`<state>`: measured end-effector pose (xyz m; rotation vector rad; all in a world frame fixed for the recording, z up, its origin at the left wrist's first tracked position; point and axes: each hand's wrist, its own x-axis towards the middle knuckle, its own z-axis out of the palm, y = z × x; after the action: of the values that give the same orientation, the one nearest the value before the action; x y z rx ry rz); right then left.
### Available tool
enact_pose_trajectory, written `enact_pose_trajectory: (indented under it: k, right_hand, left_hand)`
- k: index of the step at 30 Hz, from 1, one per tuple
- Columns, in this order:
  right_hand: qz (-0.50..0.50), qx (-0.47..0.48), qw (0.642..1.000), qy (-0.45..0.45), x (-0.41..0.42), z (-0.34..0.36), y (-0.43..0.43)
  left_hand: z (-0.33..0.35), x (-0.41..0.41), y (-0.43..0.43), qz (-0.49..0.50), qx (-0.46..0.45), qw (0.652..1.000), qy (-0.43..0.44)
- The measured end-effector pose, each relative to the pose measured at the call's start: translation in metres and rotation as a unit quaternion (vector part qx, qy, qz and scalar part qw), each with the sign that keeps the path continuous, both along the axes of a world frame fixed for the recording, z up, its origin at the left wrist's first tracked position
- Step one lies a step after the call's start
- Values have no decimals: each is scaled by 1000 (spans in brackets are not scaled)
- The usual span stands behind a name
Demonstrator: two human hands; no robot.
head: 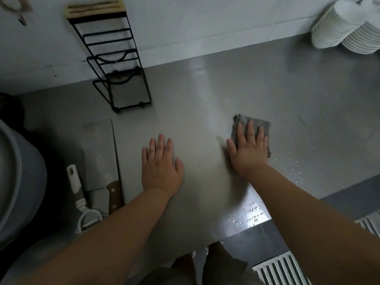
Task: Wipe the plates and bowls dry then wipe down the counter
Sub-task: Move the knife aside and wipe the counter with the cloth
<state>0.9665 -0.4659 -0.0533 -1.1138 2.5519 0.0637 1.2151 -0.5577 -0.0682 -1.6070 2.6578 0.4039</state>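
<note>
A grey cloth (260, 126) lies flat on the steel counter (205, 99), right of centre. My right hand (247, 151) presses down on it with fingers spread, covering most of its lower half. My left hand (161, 163) rests palm down on the bare counter to the cloth's left, holding nothing. Water drops (292, 169) bead on the counter right of my right wrist, and more water drops (250, 217) sit at the front edge. Two stacks of white bowls and plates (345, 27) stand at the far right corner against the wall.
A black wire rack (115, 68) with a wooden knife block on top stands at the back left. A cleaver (100, 157) and a white peeler (80, 198) lie at the left. A large grey basin (18, 177) fills the left edge. A floor drain grate (281, 268) lies below.
</note>
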Motion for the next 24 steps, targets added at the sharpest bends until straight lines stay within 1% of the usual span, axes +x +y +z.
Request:
enact_pose_trajectory:
  k: [1,2,4,6,8,9,11,12,14,17,19,20,21,24]
  right_hand:
    - [8,-5,1000,-13,15,1,-3]
    - [39,-8,999,-25,32,1,-4]
    - [134,-14,990,-47,72,4,1]
    - [220,-4,973,-65,105,6,14]
    - [286,6,955,-73,117,4,30]
    - [304,2,950,-69,113,3,36]
    - [297,-5,954,-38,89,1,40]
    - [268,-4,963,-19,73,0,42]
    - [177,17,984,10,40,-1,45]
    - [43,35,998,0,23,2,49]
    - [7,27,999,-22,38,4,48]
    - [18,26,999,-33,50,5,46]
    - [52,27,997,-45,65,5,46]
    - [205,30,976,-73,115,11,52]
  left_hand:
    - [-1,0,1,1,0,1000,1]
    - [-1,0,1,2,0,1000,1]
    - [0,1,1,0,3,1000,2]
    - [0,2,0,-2,4,1000,-3]
    - [0,2,0,1,6,1000,-4]
    - [0,3,0,1,7,1000,-2]
    - [2,3,1,3,5,1000,5]
    - [3,2,1,4,3,1000,8]
    - [3,2,1,3,-1,1000,8]
    - [3,1,1,1,0,1000,9]
    - [2,1,1,0,1,1000,7]
    - [3,1,2,0,4,1000,10]
    - [5,2,2,-2,10,1000,17]
    - [12,9,9,-5,24,998,56]
